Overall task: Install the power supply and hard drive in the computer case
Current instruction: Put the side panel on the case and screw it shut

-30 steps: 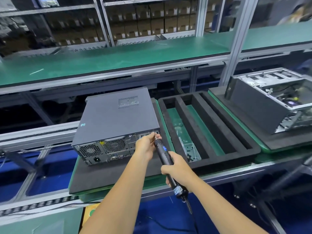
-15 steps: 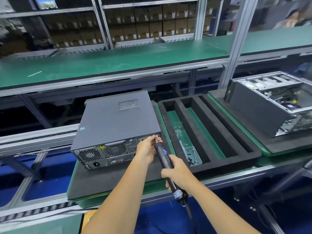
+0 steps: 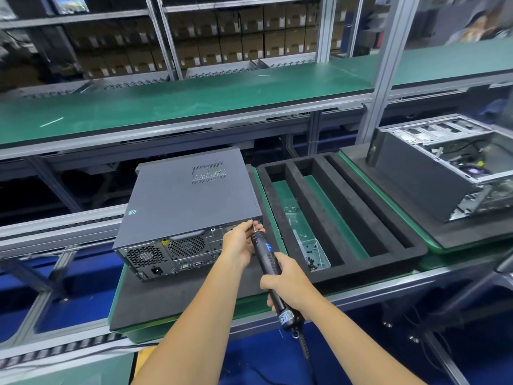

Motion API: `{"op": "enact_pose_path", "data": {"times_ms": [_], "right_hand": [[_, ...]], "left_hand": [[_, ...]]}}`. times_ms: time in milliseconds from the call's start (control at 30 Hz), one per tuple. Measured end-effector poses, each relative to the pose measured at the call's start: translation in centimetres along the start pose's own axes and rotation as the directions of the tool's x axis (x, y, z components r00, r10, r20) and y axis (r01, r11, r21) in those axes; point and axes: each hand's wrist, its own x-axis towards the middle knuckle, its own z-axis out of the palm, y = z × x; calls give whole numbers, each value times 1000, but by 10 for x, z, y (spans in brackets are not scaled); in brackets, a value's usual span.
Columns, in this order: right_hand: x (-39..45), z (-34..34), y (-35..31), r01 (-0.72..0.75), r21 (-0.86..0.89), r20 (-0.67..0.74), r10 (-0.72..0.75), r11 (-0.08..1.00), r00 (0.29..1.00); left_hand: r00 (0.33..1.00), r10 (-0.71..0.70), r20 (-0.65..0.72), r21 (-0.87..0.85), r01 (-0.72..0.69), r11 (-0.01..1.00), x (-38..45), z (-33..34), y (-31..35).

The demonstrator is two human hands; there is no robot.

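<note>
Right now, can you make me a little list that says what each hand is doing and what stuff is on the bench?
left hand: fingertips pinch at the screwdriver's tip, by the case's rear top corner
right hand: grips the electric screwdriver around its body
closed computer case: lying on its side on a black foam pad, rear panel facing the person
foam tray: right of the case, long slots, a clear box of small screws in one
open computer case: far right, insides showing
</note>
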Motion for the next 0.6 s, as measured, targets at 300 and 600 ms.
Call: {"op": "enact_pose_path", "data": {"times_ms": [300, 600], "right_hand": [[1, 7, -5, -12, -7, -45, 11, 1000, 999], [3, 6, -8, -29, 7, -35, 29, 1000, 999]], "left_hand": [[999, -19, 26, -70, 20, 997, -7, 4, 2], [1000, -14, -9, -26, 14, 1000, -9, 6, 4]]}}
